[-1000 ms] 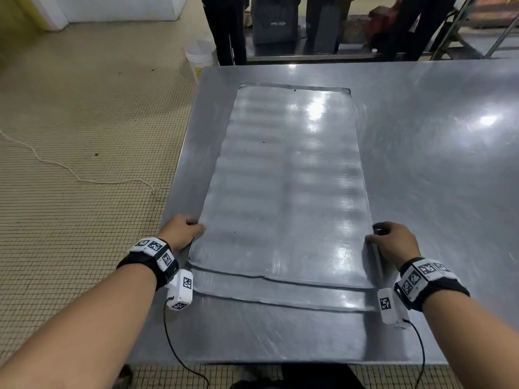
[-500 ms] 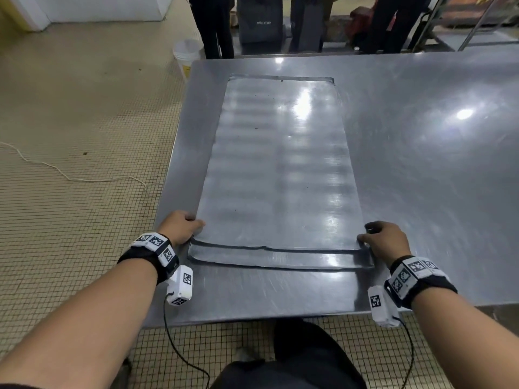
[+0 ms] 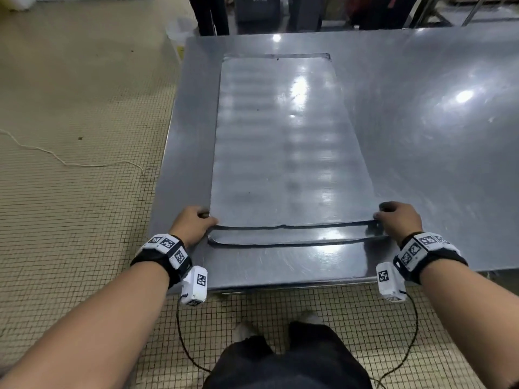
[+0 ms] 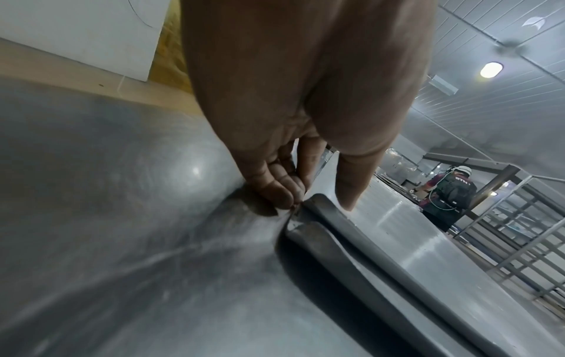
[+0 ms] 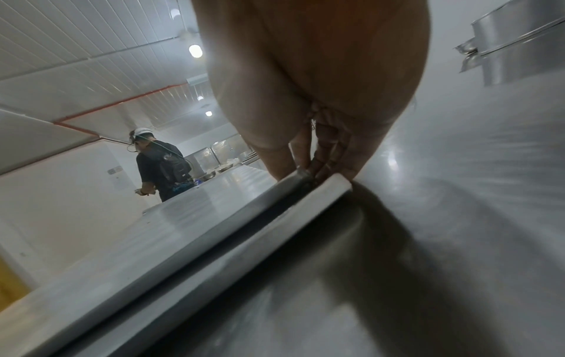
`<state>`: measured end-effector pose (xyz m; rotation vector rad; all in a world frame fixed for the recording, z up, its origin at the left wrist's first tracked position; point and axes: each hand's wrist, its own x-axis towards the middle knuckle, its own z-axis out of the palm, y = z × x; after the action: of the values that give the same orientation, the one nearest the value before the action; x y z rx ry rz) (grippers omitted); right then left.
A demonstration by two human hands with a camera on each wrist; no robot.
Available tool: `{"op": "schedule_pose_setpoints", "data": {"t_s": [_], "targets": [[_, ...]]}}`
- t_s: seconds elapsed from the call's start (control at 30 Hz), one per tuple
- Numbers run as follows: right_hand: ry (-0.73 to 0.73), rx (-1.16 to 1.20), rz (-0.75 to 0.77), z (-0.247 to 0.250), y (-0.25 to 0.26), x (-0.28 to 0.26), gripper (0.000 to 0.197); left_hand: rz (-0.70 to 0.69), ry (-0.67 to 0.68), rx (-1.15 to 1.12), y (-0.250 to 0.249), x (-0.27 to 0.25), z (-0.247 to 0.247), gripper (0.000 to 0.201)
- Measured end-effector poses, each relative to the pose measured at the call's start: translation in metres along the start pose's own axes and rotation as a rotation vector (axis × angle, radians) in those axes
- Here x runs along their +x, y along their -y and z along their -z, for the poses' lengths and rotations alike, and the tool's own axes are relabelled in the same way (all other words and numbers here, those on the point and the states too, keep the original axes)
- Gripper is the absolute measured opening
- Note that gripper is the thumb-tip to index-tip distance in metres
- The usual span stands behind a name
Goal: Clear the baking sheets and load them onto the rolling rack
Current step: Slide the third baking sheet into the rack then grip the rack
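Two long metal baking sheets lie stacked lengthwise on the steel table [image 3: 435, 164]. The top sheet [image 3: 286, 141] sits a little farther back, so a strip of the lower sheet [image 3: 295, 239] shows at the near end. My left hand [image 3: 193, 224] grips the top sheet's near left corner, thumb on top and fingers curled at the rim [image 4: 308, 205]. My right hand [image 3: 398, 220] grips the near right corner the same way, with its fingers [image 5: 324, 166] pinching the rim. Both sheets look bare apart from a few dark specks.
The table's near edge [image 3: 280, 283] is close to my legs, with tiled floor to the left and a white cord [image 3: 70, 162] lying on it. People stand beyond the far edge [image 3: 209, 15]. A metal railing or rack frame [image 4: 519, 217] stands off to the side.
The top sheet has slid away from me over the lower one, so less of the lower sheet shows. I have stepped back, and both hands keep their grip on the near corners.
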<state>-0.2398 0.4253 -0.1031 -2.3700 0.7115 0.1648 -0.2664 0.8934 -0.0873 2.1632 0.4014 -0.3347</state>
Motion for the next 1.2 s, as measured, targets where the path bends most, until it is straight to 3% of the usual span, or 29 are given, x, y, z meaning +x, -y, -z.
{"op": "schedule_pose_setpoints", "data": {"t_s": [0.13,0.2,0.33,0.37,0.47,0.6,0.8,1.03,1.2], "targets": [[-0.016,-0.045,0.009,0.011,-0.012,0.015,0.033,-0.032,0.04,-0.065,-0.009,-0.016,-0.017,0.013],[-0.011,-0.067,0.029,0.013,-0.013,0.017,0.032,-0.027,0.033,-0.003,-0.013,-0.019,-0.022,0.003],[-0.025,-0.234,0.205,0.007,-0.004,0.004,0.035,-0.032,-0.029,0.364,-0.024,-0.023,-0.039,0.061],[-0.033,-0.299,0.271,0.005,0.0,-0.002,0.036,-0.044,-0.057,0.42,-0.032,-0.026,-0.047,0.067],[0.02,-0.456,0.449,-0.007,0.01,-0.021,0.037,-0.136,-0.022,0.542,-0.054,-0.038,-0.075,0.063],[0.114,-0.486,0.575,-0.02,0.016,-0.038,0.044,-0.142,0.054,0.686,-0.071,-0.054,-0.113,0.064],[0.197,-0.455,0.69,-0.02,0.006,-0.046,0.06,-0.136,-0.026,0.647,-0.071,-0.064,-0.134,0.055],[0.201,-0.405,0.696,-0.018,-0.012,-0.052,0.036,-0.107,-0.139,0.617,-0.067,-0.08,-0.146,0.032],[0.176,-0.37,0.725,-0.018,-0.018,-0.052,0.031,-0.098,-0.196,0.613,-0.062,-0.086,-0.152,0.03]]}}
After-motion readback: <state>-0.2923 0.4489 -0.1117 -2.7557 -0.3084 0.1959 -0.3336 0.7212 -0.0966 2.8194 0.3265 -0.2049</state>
